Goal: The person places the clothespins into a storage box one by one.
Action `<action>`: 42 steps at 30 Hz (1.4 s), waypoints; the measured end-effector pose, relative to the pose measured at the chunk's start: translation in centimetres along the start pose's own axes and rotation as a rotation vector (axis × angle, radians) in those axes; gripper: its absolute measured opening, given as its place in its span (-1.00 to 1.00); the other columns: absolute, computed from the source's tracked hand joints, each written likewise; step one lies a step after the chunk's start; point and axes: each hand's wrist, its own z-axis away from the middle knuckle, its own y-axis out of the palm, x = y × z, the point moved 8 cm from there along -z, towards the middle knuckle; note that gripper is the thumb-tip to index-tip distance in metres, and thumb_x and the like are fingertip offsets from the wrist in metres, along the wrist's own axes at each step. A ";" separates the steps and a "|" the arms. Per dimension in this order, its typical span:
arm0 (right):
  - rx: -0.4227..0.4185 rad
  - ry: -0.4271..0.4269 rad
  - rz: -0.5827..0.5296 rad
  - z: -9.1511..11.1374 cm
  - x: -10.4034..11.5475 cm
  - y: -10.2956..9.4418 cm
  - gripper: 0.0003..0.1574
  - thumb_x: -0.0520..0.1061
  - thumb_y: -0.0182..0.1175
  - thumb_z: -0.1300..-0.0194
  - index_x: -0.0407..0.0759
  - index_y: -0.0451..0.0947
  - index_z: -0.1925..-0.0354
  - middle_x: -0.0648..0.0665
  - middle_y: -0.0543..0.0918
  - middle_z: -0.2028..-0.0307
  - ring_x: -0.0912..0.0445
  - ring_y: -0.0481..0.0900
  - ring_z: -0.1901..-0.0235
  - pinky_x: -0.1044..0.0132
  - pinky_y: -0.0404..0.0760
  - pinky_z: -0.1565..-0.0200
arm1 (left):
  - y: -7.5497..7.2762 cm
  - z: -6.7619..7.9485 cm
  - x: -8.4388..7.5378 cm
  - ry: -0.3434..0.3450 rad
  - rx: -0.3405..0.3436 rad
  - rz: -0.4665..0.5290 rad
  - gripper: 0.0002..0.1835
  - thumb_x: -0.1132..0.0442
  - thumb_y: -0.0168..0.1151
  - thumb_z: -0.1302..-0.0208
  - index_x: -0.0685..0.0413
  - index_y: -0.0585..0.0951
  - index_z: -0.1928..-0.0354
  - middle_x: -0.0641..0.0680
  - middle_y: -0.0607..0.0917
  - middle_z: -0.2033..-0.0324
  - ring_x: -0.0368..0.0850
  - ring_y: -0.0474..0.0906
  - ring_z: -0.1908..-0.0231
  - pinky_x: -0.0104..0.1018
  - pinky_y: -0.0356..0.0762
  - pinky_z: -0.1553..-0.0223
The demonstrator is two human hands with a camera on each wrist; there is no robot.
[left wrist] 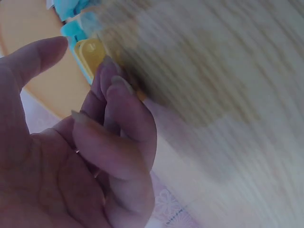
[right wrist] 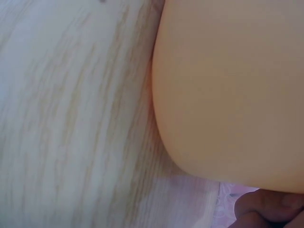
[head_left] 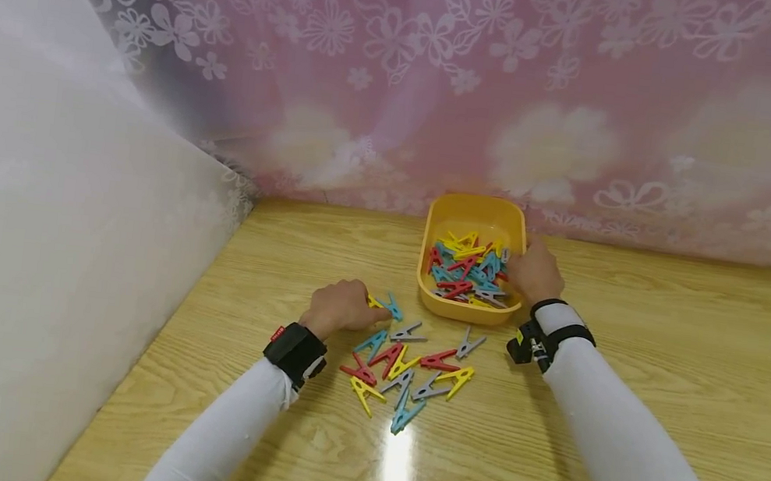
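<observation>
Two hands, left parted at yellow clothespin, right clamped on tub rim, tabletop stretching rightward

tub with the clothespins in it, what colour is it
The tub is orange-yellow, best seen in the head view.

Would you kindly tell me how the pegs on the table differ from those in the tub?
The loose pegs lie spread on the table, while the tub pegs are heaped. The left hand is at the loose pegs; the tub pegs lie beside the right hand, which grips the tub. Both groups mix red, yellow, blue and grey.
</observation>
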 end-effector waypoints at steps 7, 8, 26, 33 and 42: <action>0.012 0.004 -0.026 0.0 -0.1 0.1 -0.42 -0.11 -0.14 -0.43 -0.30 0.14 -0.33 -0.35 0.53 0.07 -0.18 0.54 0.18 -0.06 0.53 0.20 | -0.1 -0.1 0.1 0.028 -0.024 -0.002 -0.56 -0.16 0.18 -0.16 -0.02 0.41 0.63 -0.06 0.29 0.70 -0.15 0.23 0.68 -0.28 0.09 0.61; 0.012 0.006 -0.028 0.0 -0.1 0.1 -0.42 -0.11 -0.13 -0.43 -0.31 0.13 -0.33 -0.35 0.52 0.07 -0.18 0.54 0.17 -0.06 0.53 0.19 | -0.2 -0.1 0.2 0.038 -0.022 -0.003 -0.58 -0.13 0.18 -0.17 -0.02 0.40 0.65 -0.06 0.29 0.71 -0.15 0.23 0.68 -0.28 0.08 0.61; 0.007 0.001 -0.028 0.2 -0.2 0.1 -0.40 -0.11 -0.12 -0.43 -0.29 0.11 -0.36 -0.37 0.52 0.01 -0.20 0.56 0.14 -0.11 0.53 0.13 | -1.6 0.5 2.5 0.088 -0.028 0.021 -0.68 -0.04 0.27 -0.19 0.07 0.53 0.26 0.01 0.54 0.44 -0.06 0.44 0.48 -0.22 0.31 0.47; 0.009 0.014 -0.016 0.1 -0.3 0.1 -0.39 -0.11 -0.13 -0.44 -0.27 0.09 -0.37 -0.37 0.51 -0.01 -0.21 0.56 0.13 -0.11 0.55 0.12 | -2.0 0.4 2.1 0.080 -0.076 0.028 -0.69 0.00 0.30 -0.19 0.09 0.51 0.31 0.03 0.52 0.46 -0.06 0.41 0.51 -0.23 0.25 0.48; 0.022 0.029 -0.036 0.2 -0.1 0.3 -0.38 -0.13 -0.14 -0.44 -0.28 0.06 -0.38 -0.37 0.49 -0.03 -0.20 0.52 0.10 -0.15 0.50 0.05 | -7.3 -0.1 -1.8 0.182 -0.292 0.091 -0.68 -0.01 0.26 -0.22 0.12 0.57 0.23 0.04 0.54 0.45 -0.09 0.40 0.53 -0.27 0.24 0.55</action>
